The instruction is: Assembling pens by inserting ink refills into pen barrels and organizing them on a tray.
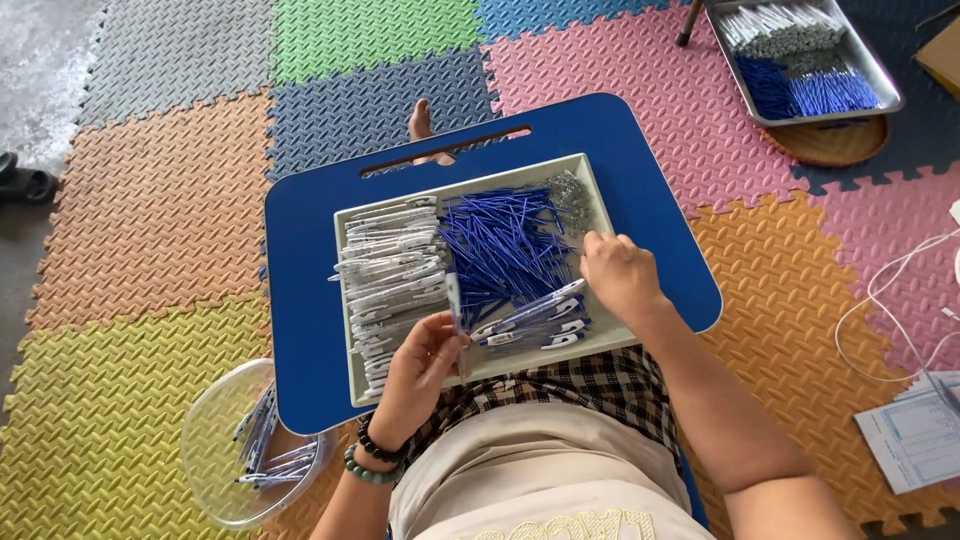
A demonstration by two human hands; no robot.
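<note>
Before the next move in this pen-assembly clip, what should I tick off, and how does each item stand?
1. Left hand holds a pen barrel: ok.
2. Right hand has picked a part from the tray: cannot tell, fingertips hidden.
3. Blue refills within reach: ok.
4. White barrels stocked: ok.
5. Clear bowl beside the lap desk has room: ok.

- To your upper right, a metal tray (886, 88) holds white and blue pen parts on a woven mat (830, 145).
- At lower left you have a clear bowl (215, 440) of pens.
- White cable (890, 300), paper sheet (915, 435) lie at right.
- Black sandal (25, 183) at far left.
</note>
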